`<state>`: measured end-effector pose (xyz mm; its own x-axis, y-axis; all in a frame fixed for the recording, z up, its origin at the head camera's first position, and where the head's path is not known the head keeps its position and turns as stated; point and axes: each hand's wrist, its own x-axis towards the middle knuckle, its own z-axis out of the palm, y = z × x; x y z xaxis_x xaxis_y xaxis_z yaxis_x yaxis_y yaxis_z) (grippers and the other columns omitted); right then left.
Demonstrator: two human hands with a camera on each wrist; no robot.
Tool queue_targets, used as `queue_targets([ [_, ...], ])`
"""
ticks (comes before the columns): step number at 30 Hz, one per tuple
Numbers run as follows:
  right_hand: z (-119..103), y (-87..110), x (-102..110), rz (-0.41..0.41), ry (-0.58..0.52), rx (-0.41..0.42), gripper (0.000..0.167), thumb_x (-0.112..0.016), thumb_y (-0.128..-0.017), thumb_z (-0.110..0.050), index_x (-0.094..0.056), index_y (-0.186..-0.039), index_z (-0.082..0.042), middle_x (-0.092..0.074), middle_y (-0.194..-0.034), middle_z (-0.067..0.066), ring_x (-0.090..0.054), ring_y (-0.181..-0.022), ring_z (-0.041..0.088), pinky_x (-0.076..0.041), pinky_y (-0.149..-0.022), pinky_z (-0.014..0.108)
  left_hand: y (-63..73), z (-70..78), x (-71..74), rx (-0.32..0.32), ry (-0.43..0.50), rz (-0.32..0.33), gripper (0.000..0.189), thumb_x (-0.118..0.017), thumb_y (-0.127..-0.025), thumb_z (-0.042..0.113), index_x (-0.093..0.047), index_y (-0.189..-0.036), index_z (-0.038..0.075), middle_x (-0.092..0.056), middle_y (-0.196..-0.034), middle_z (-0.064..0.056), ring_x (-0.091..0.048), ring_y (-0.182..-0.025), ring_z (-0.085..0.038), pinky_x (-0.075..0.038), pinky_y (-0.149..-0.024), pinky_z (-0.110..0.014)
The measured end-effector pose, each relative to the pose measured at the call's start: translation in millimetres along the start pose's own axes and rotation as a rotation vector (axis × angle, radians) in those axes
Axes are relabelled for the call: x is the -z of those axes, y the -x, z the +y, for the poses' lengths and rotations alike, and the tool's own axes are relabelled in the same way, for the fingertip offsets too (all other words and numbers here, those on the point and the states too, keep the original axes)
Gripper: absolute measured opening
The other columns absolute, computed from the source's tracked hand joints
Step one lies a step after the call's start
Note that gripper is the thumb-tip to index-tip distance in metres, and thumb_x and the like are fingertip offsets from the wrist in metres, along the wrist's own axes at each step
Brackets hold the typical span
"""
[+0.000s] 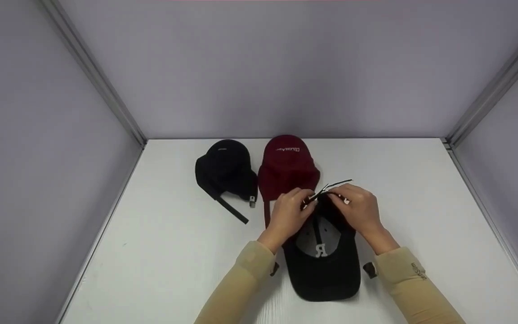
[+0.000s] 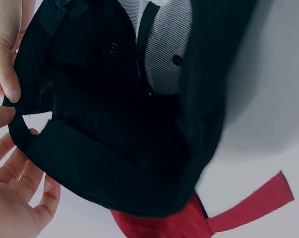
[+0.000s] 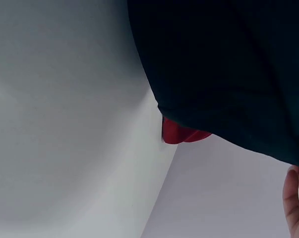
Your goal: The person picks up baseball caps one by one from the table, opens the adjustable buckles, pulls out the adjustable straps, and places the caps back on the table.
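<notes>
A black baseball cap (image 1: 326,279) with a pale R inside its front is tipped so that its brim points toward me and its inside faces up. At its raised back edge, my left hand (image 1: 289,213) pinches the strap end from the left. My right hand (image 1: 359,209) pinches the same back part from the right, a short gap away. A thin strap end (image 1: 342,182) sticks out above the fingers. In the left wrist view, fingertips grip the back band (image 2: 21,131) beside a small opening. The right wrist view shows the cap's dark outer side (image 3: 213,74) and a few fingers.
A dark red cap (image 1: 288,164) lies just beyond the held cap, its strap trailing toward me. Left of it lies another black cap (image 1: 228,162) with its strap (image 1: 233,211) undone. Grey panels (image 1: 286,67) wall the white table (image 1: 164,252) at the back and sides.
</notes>
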<state>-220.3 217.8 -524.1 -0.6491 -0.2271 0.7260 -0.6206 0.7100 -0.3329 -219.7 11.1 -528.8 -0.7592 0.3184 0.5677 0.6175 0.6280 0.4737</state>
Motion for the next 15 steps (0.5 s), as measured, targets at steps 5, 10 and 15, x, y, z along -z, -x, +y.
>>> queue_targets([
  [5,-0.7,-0.2,-0.2,0.02,0.008,0.01,0.009,-0.081,-0.08,-0.007,-0.078,-0.088,-0.009,-0.073,-0.084,0.002,-0.065,-0.068,0.015,-0.051,-0.056,0.033,-1.9,2.2,1.6,-0.009,-0.009,0.002,0.009,-0.068,-0.095,0.023,-0.072,-0.097,0.016,-0.067,-0.09,0.004,-0.064,-0.08,-0.012,-0.048,-0.067,-0.029],
  [10,2.1,0.5,0.0,0.065,0.024,-0.01,0.009,-0.082,-0.078,-0.006,-0.078,-0.087,-0.008,-0.073,-0.081,0.003,-0.065,-0.064,0.014,-0.051,-0.054,0.032,-1.0,0.4,2.5,-0.011,-0.032,0.027,0.009,-0.069,-0.094,0.021,-0.074,-0.097,0.014,-0.067,-0.09,0.004,-0.065,-0.081,-0.013,-0.049,-0.068,-0.03],
  [15,5.9,0.0,1.1,0.121,0.032,-0.058,0.009,-0.082,-0.077,-0.003,-0.079,-0.085,-0.007,-0.073,-0.078,0.003,-0.066,-0.063,0.015,-0.051,-0.053,0.032,0.1,-2.1,5.1,-0.001,-0.006,0.068,0.009,-0.07,-0.092,0.017,-0.075,-0.097,0.012,-0.068,-0.092,0.004,-0.065,-0.081,-0.013,-0.049,-0.068,-0.029],
])
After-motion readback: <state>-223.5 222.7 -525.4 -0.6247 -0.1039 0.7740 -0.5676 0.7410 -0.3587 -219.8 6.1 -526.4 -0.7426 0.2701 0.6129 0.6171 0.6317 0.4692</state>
